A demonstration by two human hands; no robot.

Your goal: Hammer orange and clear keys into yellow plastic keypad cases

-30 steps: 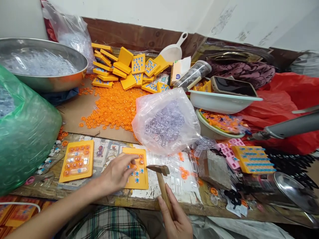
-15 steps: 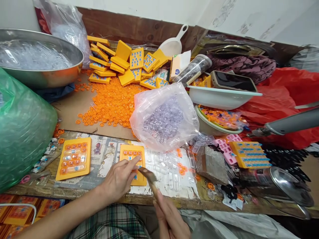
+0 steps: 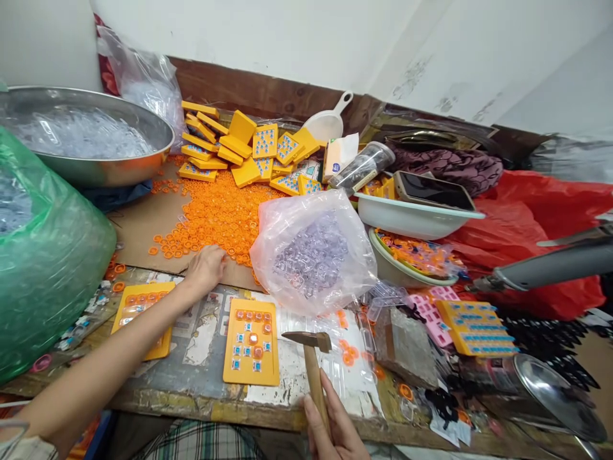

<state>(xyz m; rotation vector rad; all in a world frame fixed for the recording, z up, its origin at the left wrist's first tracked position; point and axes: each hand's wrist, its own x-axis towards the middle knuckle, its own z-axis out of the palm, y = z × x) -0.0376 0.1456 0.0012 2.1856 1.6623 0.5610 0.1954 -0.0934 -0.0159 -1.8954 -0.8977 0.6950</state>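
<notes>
My left hand (image 3: pixel 205 268) reaches out to the near edge of the heap of small orange rings (image 3: pixel 215 214) on the cardboard, fingers curled down among the rings; what they hold I cannot make out. My right hand (image 3: pixel 335 431) grips the wooden handle of a small hammer (image 3: pixel 309 348), its head raised just right of a yellow keypad plate (image 3: pixel 252 342). That plate lies flat on the bench with orange and blue buttons in it. A second yellow plate (image 3: pixel 143 313) lies to the left, partly under my forearm.
A clear bag of transparent parts (image 3: pixel 313 252) stands behind the plate. A steel basin (image 3: pixel 86 137) and green bag (image 3: pixel 48 255) fill the left. Stacked yellow plates (image 3: pixel 244 150) lie at the back. White bowls (image 3: pixel 412 217), a phone (image 3: pixel 431 190) and red plastic (image 3: pixel 527 223) crowd the right.
My left hand left the yellow plate and moved forward to the orange rings. The hammer came down on the plate half a second ago and now is raised again.
</notes>
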